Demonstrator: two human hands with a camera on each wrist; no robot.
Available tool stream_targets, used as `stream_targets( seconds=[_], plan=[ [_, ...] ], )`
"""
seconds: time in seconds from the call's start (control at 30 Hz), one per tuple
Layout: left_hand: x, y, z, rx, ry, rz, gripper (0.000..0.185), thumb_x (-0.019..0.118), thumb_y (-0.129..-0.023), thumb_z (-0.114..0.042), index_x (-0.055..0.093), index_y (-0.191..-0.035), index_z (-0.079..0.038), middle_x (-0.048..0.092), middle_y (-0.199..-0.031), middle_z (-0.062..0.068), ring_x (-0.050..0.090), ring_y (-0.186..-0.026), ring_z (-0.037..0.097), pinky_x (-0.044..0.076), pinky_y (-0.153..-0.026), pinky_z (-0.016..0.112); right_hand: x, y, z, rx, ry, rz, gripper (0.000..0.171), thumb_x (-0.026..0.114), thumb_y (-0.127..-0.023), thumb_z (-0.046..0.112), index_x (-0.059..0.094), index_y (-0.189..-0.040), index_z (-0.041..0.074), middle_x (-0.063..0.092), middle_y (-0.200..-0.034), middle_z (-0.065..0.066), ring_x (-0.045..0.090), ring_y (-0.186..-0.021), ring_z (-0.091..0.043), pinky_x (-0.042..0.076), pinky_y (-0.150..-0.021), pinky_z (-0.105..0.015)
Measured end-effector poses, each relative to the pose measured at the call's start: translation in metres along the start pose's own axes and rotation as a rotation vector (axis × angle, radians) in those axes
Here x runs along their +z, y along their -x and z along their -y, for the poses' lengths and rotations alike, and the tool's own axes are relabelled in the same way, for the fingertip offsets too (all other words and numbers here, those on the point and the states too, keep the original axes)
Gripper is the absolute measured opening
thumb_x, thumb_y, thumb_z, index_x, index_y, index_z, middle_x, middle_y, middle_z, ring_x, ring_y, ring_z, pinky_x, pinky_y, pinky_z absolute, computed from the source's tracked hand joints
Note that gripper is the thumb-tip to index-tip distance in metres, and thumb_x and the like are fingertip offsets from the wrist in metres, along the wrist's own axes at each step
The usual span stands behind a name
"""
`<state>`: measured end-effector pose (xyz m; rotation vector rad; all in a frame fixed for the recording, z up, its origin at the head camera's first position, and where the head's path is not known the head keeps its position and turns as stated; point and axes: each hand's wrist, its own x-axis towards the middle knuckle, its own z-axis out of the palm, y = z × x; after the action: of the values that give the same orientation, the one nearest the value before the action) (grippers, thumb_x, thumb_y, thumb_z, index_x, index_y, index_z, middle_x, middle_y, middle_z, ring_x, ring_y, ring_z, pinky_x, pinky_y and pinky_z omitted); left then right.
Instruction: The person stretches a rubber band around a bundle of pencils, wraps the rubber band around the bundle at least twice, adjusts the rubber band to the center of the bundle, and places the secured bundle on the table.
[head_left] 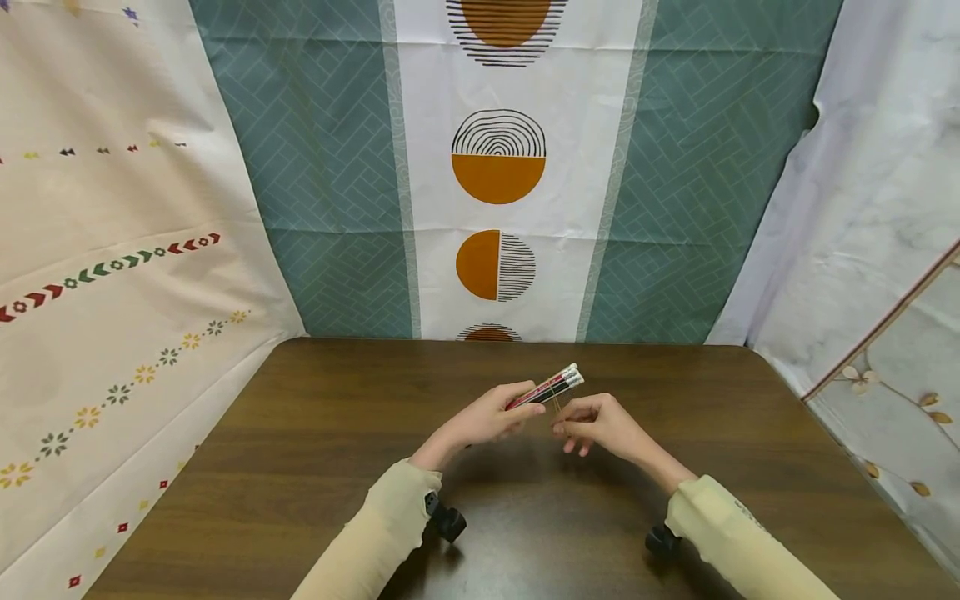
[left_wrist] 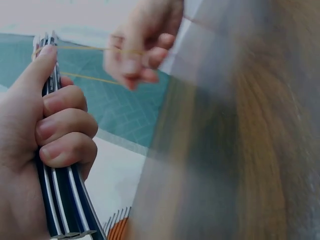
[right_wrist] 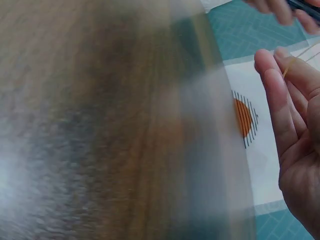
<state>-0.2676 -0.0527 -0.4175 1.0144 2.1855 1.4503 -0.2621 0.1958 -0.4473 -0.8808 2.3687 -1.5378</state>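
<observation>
My left hand (head_left: 489,414) grips a bundle of pencils (head_left: 553,388), their pale ends pointing up and to the right. Dark barrels with silvery stripes show below the curled fingers in the left wrist view, and the thumb lies along the bundle near its top. A thin yellowish rubber band (left_wrist: 82,48) loops round that upper part. My right hand (head_left: 597,423) pinches the band's other end between thumb and fingers, drawing it out in two taut strands. Both hands are above the table, a short gap apart.
The brown wooden table (head_left: 315,475) spreads beneath both hands. Behind its far edge hangs a green and white patterned cloth (head_left: 322,167). Pale cloths hang along the left and right sides. Dark wrist cameras sit below the two sleeves.
</observation>
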Motion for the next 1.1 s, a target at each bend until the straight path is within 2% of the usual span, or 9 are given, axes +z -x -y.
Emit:
stream_targets(
  seconds=[0.1, 0.2, 0.3, 0.43, 0.63, 0.83, 0.97, 1.03, 1.1],
  plan=[
    [-0.002, -0.001, -0.003, 0.010, 0.012, -0.060, 0.023, 0.053, -0.102, -0.032, 0.051, -0.100, -0.009, 0.041, -0.063, 0.001, 0.034, -0.049, 0.011, 0.031, -0.044, 0.024, 0.005, 0.002, 0.001, 0.023, 0.020, 0.033, 0.022, 0.071, -0.091, 0.019, 0.074, -0.098, -0.002, 0.075, -0.085, -0.020, 0.071, -0.064, -0.032, 0.055, -0.050, -0.038],
    [-0.004, -0.003, -0.003, 0.004, 0.022, -0.139, 0.020, 0.053, -0.102, -0.034, 0.054, -0.114, -0.017, 0.042, -0.065, 0.001, 0.035, -0.050, 0.010, 0.031, -0.044, 0.023, 0.008, 0.005, 0.003, 0.005, 0.026, 0.046, 0.022, 0.072, -0.091, 0.020, 0.075, -0.098, 0.000, 0.074, -0.082, -0.019, 0.070, -0.064, -0.035, 0.054, -0.049, -0.040],
    [-0.005, -0.004, -0.002, -0.022, 0.053, -0.201, 0.027, 0.052, -0.103, -0.034, 0.051, -0.127, -0.024, 0.042, -0.066, 0.001, 0.034, -0.048, 0.011, 0.030, -0.043, 0.023, 0.011, 0.009, 0.007, -0.034, 0.035, 0.034, 0.021, 0.073, -0.090, 0.020, 0.076, -0.098, 0.000, 0.073, -0.080, -0.019, 0.068, -0.063, -0.035, 0.052, -0.046, -0.039],
    [-0.005, -0.006, 0.002, -0.056, 0.097, -0.239, 0.030, 0.052, -0.103, -0.033, 0.050, -0.131, -0.022, 0.040, -0.065, 0.002, 0.032, -0.046, 0.012, 0.029, -0.041, 0.023, 0.014, 0.013, 0.012, -0.092, 0.053, -0.003, 0.020, 0.074, -0.089, 0.020, 0.077, -0.098, 0.002, 0.072, -0.078, -0.019, 0.066, -0.062, -0.034, 0.049, -0.045, -0.036],
    [0.000, -0.009, 0.012, -0.118, 0.140, -0.253, 0.031, 0.053, -0.103, -0.033, 0.050, -0.132, -0.023, 0.040, -0.061, 0.000, 0.031, -0.044, 0.010, 0.027, -0.039, 0.023, 0.018, 0.013, 0.022, -0.192, 0.033, -0.060, 0.012, 0.073, -0.089, 0.014, 0.078, -0.100, 0.013, 0.071, -0.076, -0.010, 0.065, -0.061, -0.030, 0.048, -0.047, -0.029],
    [0.003, -0.010, 0.011, -0.143, 0.207, -0.270, 0.030, 0.051, -0.104, -0.033, 0.048, -0.131, -0.021, 0.036, -0.060, -0.002, 0.026, -0.043, 0.008, 0.024, -0.038, 0.022, 0.034, 0.016, 0.031, -0.360, 0.010, -0.062, 0.012, 0.072, -0.087, 0.003, 0.077, -0.099, 0.004, 0.073, -0.077, -0.006, 0.063, -0.058, -0.012, 0.046, -0.046, -0.024],
    [0.004, -0.011, 0.011, -0.141, 0.217, -0.297, 0.031, 0.053, -0.103, -0.035, 0.049, -0.130, -0.022, 0.036, -0.060, -0.001, 0.027, -0.043, 0.009, 0.025, -0.038, 0.023, 0.037, 0.014, 0.036, -0.295, -0.145, -0.136, 0.015, 0.067, -0.091, 0.001, 0.076, -0.102, 0.001, 0.076, -0.082, 0.000, 0.067, -0.063, -0.010, 0.048, -0.048, -0.029],
    [0.005, -0.011, 0.012, -0.139, 0.229, -0.317, 0.033, 0.053, -0.102, -0.035, 0.048, -0.132, -0.022, 0.036, -0.061, -0.001, 0.028, -0.043, 0.009, 0.025, -0.038, 0.023, 0.038, 0.014, 0.039, -0.242, -0.291, -0.195, 0.020, 0.063, -0.093, 0.000, 0.076, -0.108, 0.006, 0.077, -0.087, 0.004, 0.069, -0.068, -0.007, 0.051, -0.052, -0.027],
    [0.007, -0.010, 0.012, -0.136, 0.240, -0.338, 0.035, 0.053, -0.102, -0.035, 0.047, -0.134, -0.023, 0.037, -0.061, -0.001, 0.029, -0.043, 0.009, 0.026, -0.038, 0.023, 0.039, 0.014, 0.042, -0.203, -0.488, -0.238, 0.026, 0.059, -0.097, 0.002, 0.075, -0.114, 0.013, 0.078, -0.093, 0.007, 0.071, -0.074, -0.004, 0.053, -0.058, -0.021]
  ],
)
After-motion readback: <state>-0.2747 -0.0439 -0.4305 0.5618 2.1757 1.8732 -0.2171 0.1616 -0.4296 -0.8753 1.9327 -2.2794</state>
